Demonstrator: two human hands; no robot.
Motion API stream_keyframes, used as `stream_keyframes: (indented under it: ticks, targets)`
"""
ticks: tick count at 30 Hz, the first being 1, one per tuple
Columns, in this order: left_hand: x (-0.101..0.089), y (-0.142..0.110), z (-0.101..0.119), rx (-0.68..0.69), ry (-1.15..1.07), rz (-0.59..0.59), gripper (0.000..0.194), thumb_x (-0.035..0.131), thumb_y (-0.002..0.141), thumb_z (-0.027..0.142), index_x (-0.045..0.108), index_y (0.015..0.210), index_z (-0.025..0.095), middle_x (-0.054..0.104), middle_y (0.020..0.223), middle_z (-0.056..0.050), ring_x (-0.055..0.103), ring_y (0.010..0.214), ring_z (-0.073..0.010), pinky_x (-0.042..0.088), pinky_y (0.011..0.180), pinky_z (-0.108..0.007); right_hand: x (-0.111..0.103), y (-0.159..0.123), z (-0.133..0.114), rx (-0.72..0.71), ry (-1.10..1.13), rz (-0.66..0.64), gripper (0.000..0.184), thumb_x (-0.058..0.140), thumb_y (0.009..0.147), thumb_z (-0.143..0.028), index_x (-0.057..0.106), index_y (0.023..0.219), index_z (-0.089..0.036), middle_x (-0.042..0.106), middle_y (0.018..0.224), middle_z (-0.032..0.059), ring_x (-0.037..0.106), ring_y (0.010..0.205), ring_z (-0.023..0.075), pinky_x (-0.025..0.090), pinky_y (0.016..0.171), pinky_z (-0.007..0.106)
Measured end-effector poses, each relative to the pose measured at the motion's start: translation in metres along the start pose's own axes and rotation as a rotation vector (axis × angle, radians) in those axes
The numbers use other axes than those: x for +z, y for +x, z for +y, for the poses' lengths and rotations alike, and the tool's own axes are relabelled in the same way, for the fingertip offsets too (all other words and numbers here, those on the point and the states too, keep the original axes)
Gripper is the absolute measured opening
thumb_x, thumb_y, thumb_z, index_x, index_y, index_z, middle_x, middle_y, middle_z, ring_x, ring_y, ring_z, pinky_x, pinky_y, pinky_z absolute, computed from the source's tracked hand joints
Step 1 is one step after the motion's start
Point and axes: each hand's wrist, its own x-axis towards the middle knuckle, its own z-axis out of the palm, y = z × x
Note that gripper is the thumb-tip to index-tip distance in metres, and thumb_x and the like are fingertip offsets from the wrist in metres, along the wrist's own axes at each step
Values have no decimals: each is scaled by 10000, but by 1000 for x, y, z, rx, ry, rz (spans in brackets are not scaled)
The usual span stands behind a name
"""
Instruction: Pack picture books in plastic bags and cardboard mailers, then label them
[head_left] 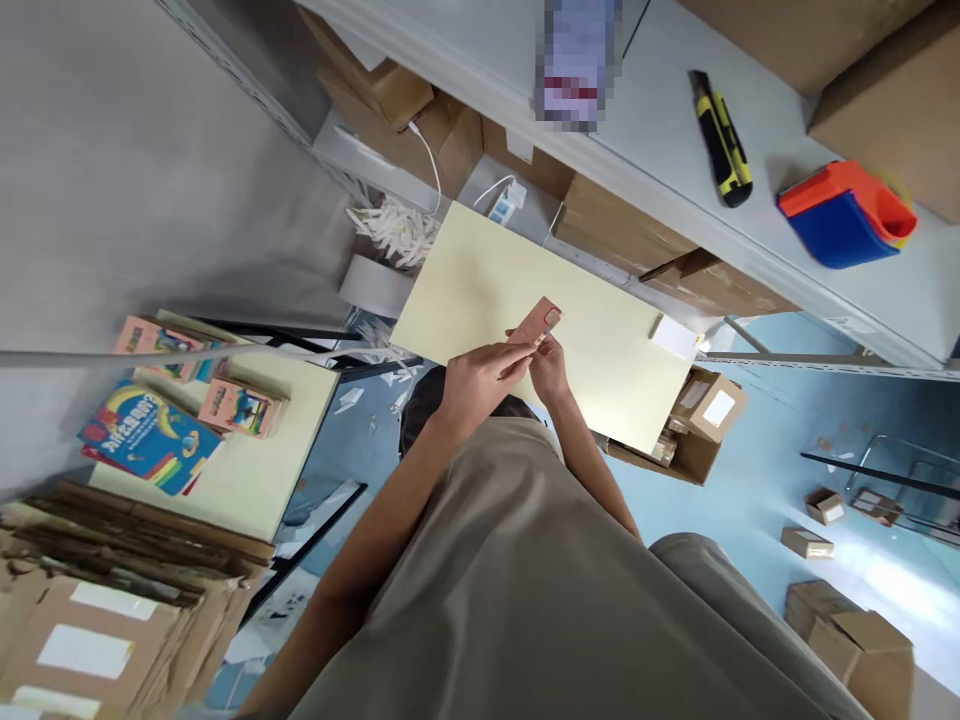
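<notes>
A small flat pink printed piece [536,322], which could be a card or a booklet, is held up over the cream tabletop [600,355]. My left hand [480,378] reaches across its lower end with fingers pressed together on it. At its right edge my right hand [550,370] pinches the piece, close beside the left fingertips. A dark red mark shows near its far end. My fingers cover its lower part.
A side table [277,470] at left bears pink-covered stacks [244,407] and a blue picture book [150,435]. Flattened cartons [97,640] stand in front of it. The shelf above holds a yellow-black utility knife [721,140] and a red-blue tape dispenser [847,213]. An open carton [694,455] sits right.
</notes>
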Motion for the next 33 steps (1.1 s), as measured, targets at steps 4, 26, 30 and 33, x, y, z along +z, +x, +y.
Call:
stream_keyframes:
  ticks: [4, 26, 30, 33]
  targets:
    - [-5, 9, -42, -109, -58, 7, 288, 661, 1136, 395, 904, 1276, 330, 913, 1169, -40, 871, 969, -218, 687, 875, -309, 10, 16, 26, 66, -16, 82, 622, 981, 773, -668, 679, 1144, -272, 889, 1015, 74, 832, 981, 285, 679, 975, 489]
    - [-31, 75, -355, -850, -251, 52, 483, 621, 1035, 204, 758, 1495, 144, 746, 1585, -202, 725, 1462, -341, 543, 1277, -463, 111, 180, 81, 86, -746, 394, 525, 678, 908, -719, 741, 1106, -237, 811, 1030, 99, 796, 870, 248, 645, 766, 378]
    - [-48, 33, -401, -1102, -236, 26, 445, 633, 1017, 204, 782, 1434, 159, 800, 1490, -188, 769, 1353, -321, 557, 1214, -427, 177, 202, 105, 106, -924, 222, 526, 577, 1033, -718, 786, 1093, -239, 835, 1047, 99, 849, 935, 275, 646, 845, 379]
    - [-51, 12, -424, -1191, -268, -2, 406, 610, 1028, 201, 791, 1388, 148, 800, 1489, -191, 770, 1342, -310, 553, 1188, -401, 225, 230, 125, 142, -1067, 88, 515, 558, 1104, -684, 810, 1167, -240, 851, 1093, 102, 868, 1047, 302, 640, 929, 382]
